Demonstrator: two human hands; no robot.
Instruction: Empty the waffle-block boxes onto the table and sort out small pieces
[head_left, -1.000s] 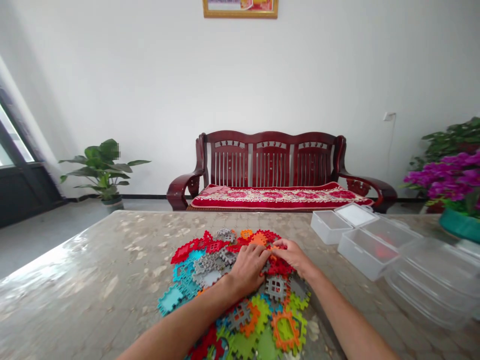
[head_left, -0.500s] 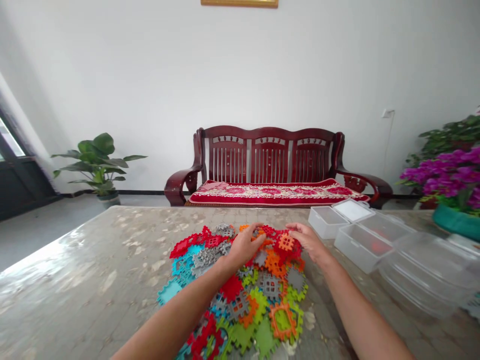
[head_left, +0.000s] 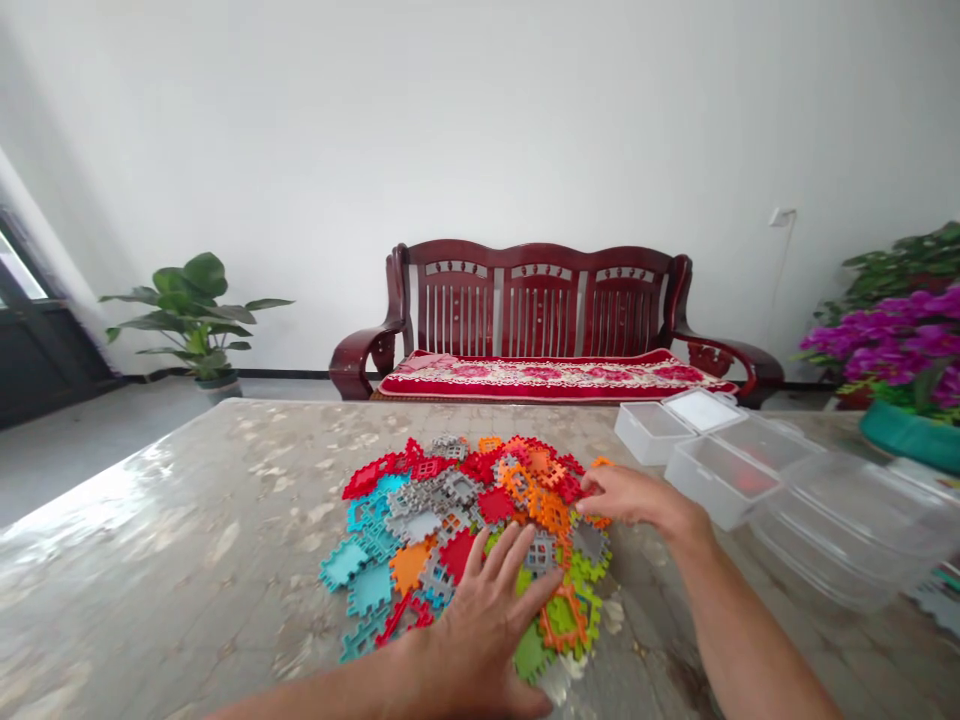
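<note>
A heap of flat interlocking plastic tiles (head_left: 457, 500), red, orange, grey, teal and green, lies on the marbled table (head_left: 187, 540). My left hand (head_left: 487, 620) rests flat on the near side of the heap with its fingers spread over green and grey tiles. My right hand (head_left: 634, 497) lies at the heap's right edge, fingers curled against orange and red tiles; whether it grips one I cannot make out.
Several clear plastic boxes (head_left: 720, 470) with lids stand at the right of the table. A pot of purple flowers (head_left: 900, 370) sits at the far right. Beyond the table are a dark wooden bench (head_left: 540, 320) and a green potted plant (head_left: 191, 310).
My left hand has drawn back from the far middle of the heap to its near side and flattened. My right hand slid to the right edge. The tiles are spread wider.
</note>
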